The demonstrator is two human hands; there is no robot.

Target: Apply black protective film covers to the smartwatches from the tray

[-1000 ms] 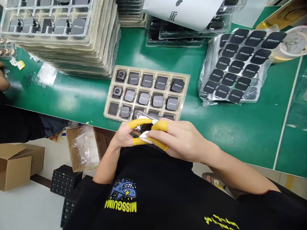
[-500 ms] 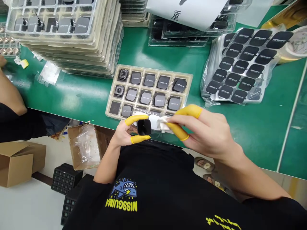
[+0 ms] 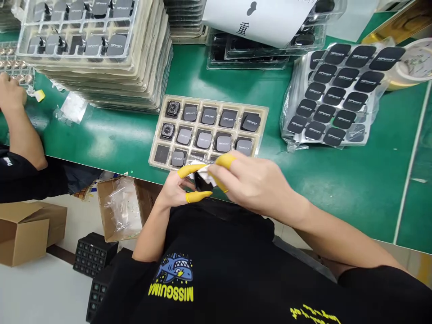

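Observation:
My left hand [image 3: 177,191], with yellow finger cots on its thumb and a finger, grips a black smartwatch body [image 3: 201,183] by its edges, dark screen facing up. A crumpled white wipe [image 3: 206,174] is pinched in my right hand [image 3: 249,180], which also wears yellow finger cots. The wipe lies against the screen and covers its upper part. Just beyond my hands sits a plastic tray [image 3: 265,130]. Two watch bodies [image 3: 168,131] rest back-up in its left column, and grey film-covered pieces [image 3: 204,140] marked HiFuture fill several pockets. My hands hide its front right part.
Stacked trays [image 3: 145,76] rise at the back left. Sheets of black labels [image 3: 334,96] lie at the right near a tape roll [image 3: 415,63]. Behind, a white paper [image 3: 256,20] covers more trays. A co-worker's arm [image 3: 25,126] rests at the left; cardboard boxes [image 3: 30,229] stand below.
My right hand has moved left, bringing the wipe from beside the watch onto its screen. My left hand keeps its hold. At the left, the co-worker's forearm and hand have come further into view.

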